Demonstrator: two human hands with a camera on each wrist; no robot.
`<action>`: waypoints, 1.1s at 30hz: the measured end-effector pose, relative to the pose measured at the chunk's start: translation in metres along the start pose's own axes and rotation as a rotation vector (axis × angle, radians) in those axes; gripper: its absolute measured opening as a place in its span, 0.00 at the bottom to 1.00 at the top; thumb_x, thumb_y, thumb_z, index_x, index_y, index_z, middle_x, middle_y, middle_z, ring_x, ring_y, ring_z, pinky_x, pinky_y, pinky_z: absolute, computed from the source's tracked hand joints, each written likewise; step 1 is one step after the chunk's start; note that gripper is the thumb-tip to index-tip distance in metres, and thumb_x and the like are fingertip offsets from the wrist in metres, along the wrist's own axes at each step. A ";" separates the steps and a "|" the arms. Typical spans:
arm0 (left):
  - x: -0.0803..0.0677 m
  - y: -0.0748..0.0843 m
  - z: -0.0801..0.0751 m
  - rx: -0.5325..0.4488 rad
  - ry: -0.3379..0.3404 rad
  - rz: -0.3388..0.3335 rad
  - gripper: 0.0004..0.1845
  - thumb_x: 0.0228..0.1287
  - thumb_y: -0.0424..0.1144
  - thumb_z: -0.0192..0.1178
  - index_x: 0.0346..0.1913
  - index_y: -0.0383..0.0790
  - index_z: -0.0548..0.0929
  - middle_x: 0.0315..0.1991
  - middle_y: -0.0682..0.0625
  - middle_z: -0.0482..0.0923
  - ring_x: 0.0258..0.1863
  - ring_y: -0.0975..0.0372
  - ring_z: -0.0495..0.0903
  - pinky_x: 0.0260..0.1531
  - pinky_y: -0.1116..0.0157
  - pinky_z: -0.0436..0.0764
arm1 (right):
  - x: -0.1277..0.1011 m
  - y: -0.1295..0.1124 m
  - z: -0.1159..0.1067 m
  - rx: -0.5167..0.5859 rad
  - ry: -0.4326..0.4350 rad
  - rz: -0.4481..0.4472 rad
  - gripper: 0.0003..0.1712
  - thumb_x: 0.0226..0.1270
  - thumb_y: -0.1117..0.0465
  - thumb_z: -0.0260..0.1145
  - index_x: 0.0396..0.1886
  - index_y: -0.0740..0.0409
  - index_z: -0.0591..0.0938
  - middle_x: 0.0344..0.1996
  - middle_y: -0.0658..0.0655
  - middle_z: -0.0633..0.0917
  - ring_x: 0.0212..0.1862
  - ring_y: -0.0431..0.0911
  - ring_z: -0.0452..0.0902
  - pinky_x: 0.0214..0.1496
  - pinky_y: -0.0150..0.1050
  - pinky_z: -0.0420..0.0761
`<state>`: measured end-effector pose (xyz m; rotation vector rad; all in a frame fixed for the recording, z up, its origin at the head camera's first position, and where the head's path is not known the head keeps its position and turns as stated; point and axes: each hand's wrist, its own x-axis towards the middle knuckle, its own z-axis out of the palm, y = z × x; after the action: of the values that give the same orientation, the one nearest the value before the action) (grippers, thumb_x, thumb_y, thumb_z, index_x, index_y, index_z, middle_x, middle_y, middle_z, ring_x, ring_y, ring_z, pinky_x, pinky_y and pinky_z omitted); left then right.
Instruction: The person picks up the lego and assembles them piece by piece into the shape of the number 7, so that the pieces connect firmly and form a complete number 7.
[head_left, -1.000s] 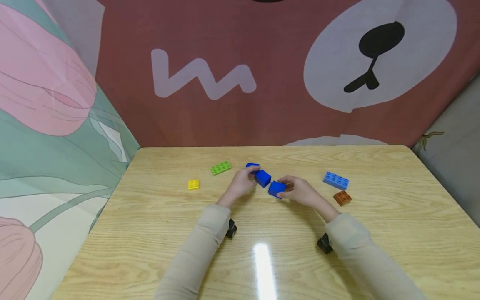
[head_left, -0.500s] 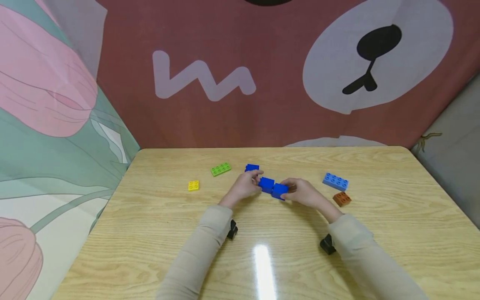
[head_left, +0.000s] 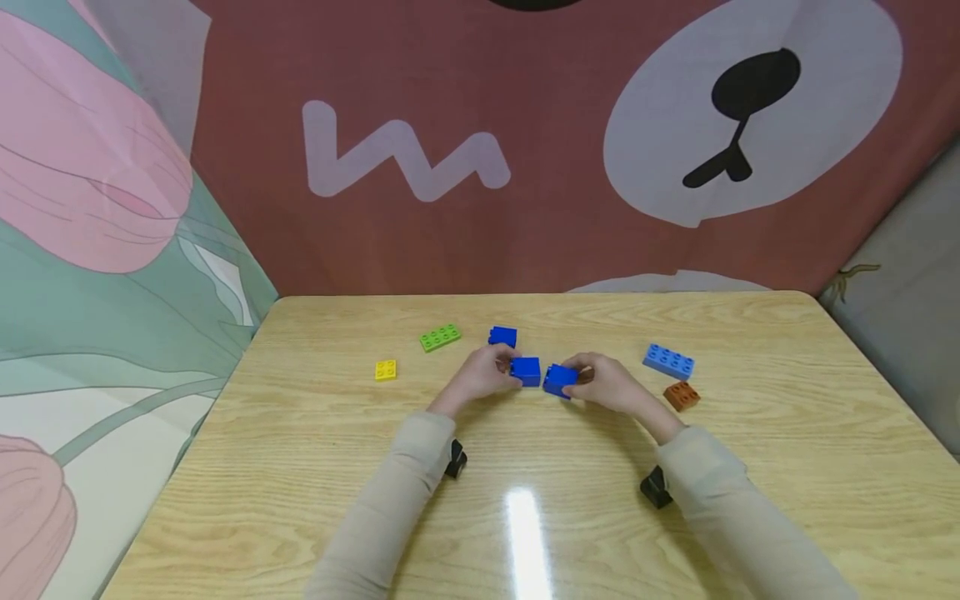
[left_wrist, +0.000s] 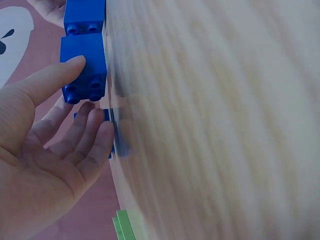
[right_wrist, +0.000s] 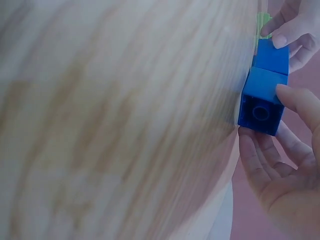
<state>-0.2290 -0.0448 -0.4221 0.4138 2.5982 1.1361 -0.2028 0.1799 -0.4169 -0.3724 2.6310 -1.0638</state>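
Note:
My left hand [head_left: 483, 372] pinches a blue toy building brick [head_left: 527, 372] between thumb and fingers. Its studs point back toward the palm in the left wrist view. Just to the right, my right hand [head_left: 606, 383] grips a second blue brick [head_left: 560, 380] by its sides. That one's hollow underside [right_wrist: 260, 112] faces the right wrist camera, and its studs face the left hand's brick. A narrow gap separates the two in the head view. Behind the left hand lies a third blue brick [head_left: 503, 336] on its side.
On the wooden table [head_left: 300, 500], a green brick [head_left: 440, 337] and a small yellow brick [head_left: 386, 370] lie to the left. A lighter blue brick [head_left: 669, 361] and a brown brick [head_left: 682, 396] lie to the right. A printed fabric [head_left: 420, 242] hangs behind the table's far edge.
The left hand's brick swung from a slant to level and came up against the right hand's brick half a second ago. Now it has shifted slightly left, leaving a gap.

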 end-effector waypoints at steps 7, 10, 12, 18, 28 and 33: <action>-0.004 -0.006 -0.008 -0.070 0.014 -0.034 0.23 0.57 0.33 0.68 0.56 0.37 0.77 0.52 0.41 0.80 0.51 0.53 0.81 0.50 0.60 0.82 | 0.000 0.002 -0.002 0.034 0.014 -0.006 0.22 0.64 0.64 0.65 0.56 0.69 0.75 0.52 0.70 0.79 0.54 0.61 0.78 0.53 0.49 0.82; -0.007 -0.008 -0.012 -0.097 0.030 -0.048 0.24 0.57 0.35 0.67 0.58 0.37 0.76 0.53 0.41 0.80 0.52 0.53 0.80 0.50 0.60 0.82 | -0.001 0.002 -0.002 0.041 0.018 -0.007 0.21 0.64 0.65 0.64 0.56 0.68 0.75 0.53 0.70 0.78 0.55 0.62 0.77 0.55 0.51 0.81; -0.009 -0.009 -0.015 -0.120 0.036 -0.061 0.25 0.58 0.35 0.67 0.58 0.37 0.75 0.53 0.41 0.79 0.53 0.53 0.80 0.51 0.59 0.82 | 0.000 0.001 -0.001 0.044 0.019 -0.010 0.21 0.63 0.66 0.64 0.55 0.69 0.74 0.53 0.71 0.78 0.56 0.63 0.77 0.56 0.52 0.81; -0.013 -0.013 -0.025 -0.140 0.057 -0.050 0.23 0.58 0.37 0.67 0.56 0.37 0.76 0.52 0.42 0.79 0.53 0.52 0.79 0.50 0.59 0.82 | 0.000 -0.004 0.001 0.073 0.009 -0.006 0.22 0.62 0.67 0.64 0.55 0.69 0.73 0.54 0.72 0.76 0.57 0.65 0.75 0.58 0.52 0.80; -0.019 -0.011 -0.037 -0.152 0.067 -0.029 0.22 0.59 0.40 0.66 0.57 0.43 0.78 0.54 0.44 0.76 0.54 0.51 0.78 0.54 0.56 0.79 | 0.005 -0.007 0.006 0.086 0.004 -0.020 0.22 0.60 0.69 0.66 0.53 0.69 0.72 0.52 0.71 0.79 0.56 0.61 0.77 0.59 0.49 0.80; -0.021 -0.010 -0.040 -0.166 0.078 0.000 0.22 0.60 0.40 0.66 0.58 0.43 0.78 0.54 0.43 0.76 0.54 0.50 0.78 0.55 0.55 0.79 | 0.008 -0.008 0.010 0.076 -0.002 -0.026 0.22 0.59 0.68 0.67 0.52 0.69 0.73 0.50 0.70 0.81 0.53 0.59 0.79 0.57 0.49 0.80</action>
<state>-0.2255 -0.0856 -0.4004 0.3398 2.5425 1.3813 -0.2054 0.1656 -0.4191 -0.3921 2.5813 -1.1676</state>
